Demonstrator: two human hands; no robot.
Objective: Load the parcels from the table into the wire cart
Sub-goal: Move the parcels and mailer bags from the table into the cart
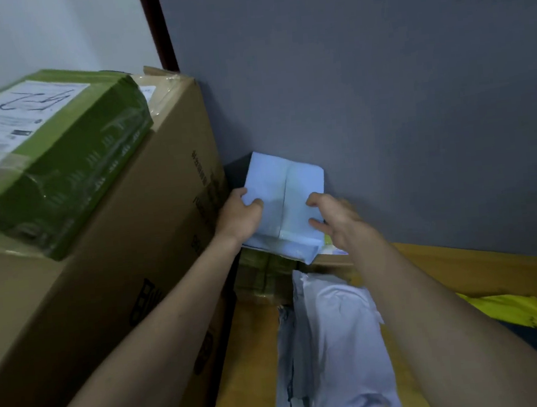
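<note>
Gripping pale blue parcel [284, 198] between left hand [240, 214] and right hand [339, 221] (fingers curled on edges).

Wooden table [483, 268] under parcels [336, 338]

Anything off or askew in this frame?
Two things. The green parcel sits skewed on the big cardboard box, one corner overhanging the box's edge. The grey poly mailer on the table lies crumpled. The light-blue parcel, gripped by left hand and right hand, looks intact.
</note>
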